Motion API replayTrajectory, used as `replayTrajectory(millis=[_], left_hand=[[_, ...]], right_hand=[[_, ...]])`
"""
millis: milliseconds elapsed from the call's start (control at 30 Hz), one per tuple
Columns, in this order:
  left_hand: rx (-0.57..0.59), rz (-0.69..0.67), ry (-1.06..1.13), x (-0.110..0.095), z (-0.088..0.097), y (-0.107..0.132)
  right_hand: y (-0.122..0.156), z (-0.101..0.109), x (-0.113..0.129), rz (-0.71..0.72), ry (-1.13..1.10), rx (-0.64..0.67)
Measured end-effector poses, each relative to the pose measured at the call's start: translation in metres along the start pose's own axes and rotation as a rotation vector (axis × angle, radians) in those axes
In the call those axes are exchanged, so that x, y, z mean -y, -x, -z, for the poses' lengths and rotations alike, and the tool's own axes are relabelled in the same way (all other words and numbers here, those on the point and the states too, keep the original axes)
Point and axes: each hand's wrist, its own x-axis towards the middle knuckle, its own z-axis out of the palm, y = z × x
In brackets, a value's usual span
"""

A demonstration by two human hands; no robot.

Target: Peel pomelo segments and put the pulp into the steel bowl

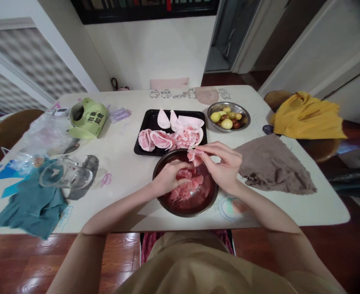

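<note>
My left hand (168, 176) is curled over the near-left inside of a metal bowl (167, 204), its fingers closed on pink pomelo flesh (184, 174). My right hand (224, 165) hovers over the bowl's far right side and pinches another pink pomelo piece (194, 157) between fingertips and thumb. More peeled pink flesh (186, 190) lies in the bowl. Just behind it a black tray (146, 122) carries pomelo segments (160, 139) and pale peel pieces (164, 118).
A steel bowl of small green and brown fruit (228, 116) stands behind right. A brown cloth (272, 165) lies right, a yellow cloth (307, 116) on a chair. Left: glass jug (66, 175), teal cloth (30, 204), green tissue pack (90, 116), plastic bag (43, 136).
</note>
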Motion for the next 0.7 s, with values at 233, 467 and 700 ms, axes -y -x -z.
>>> replayTrajectory(millis=[233,467,700], left_hand=[[-0.250,0.045,0.444,-0.023,0.008,0.003],[-0.365,-0.063,0.483,-0.038,0.009,0.010],[-0.386,-0.183,0.282,-0.042,0.018,0.014]], right_hand=[[0.011,-0.001,-0.001,0.240,0.019,0.046],[0.018,0.017,0.004,0.600,0.118,0.282],[0.016,0.032,0.011,0.639,0.238,0.307]])
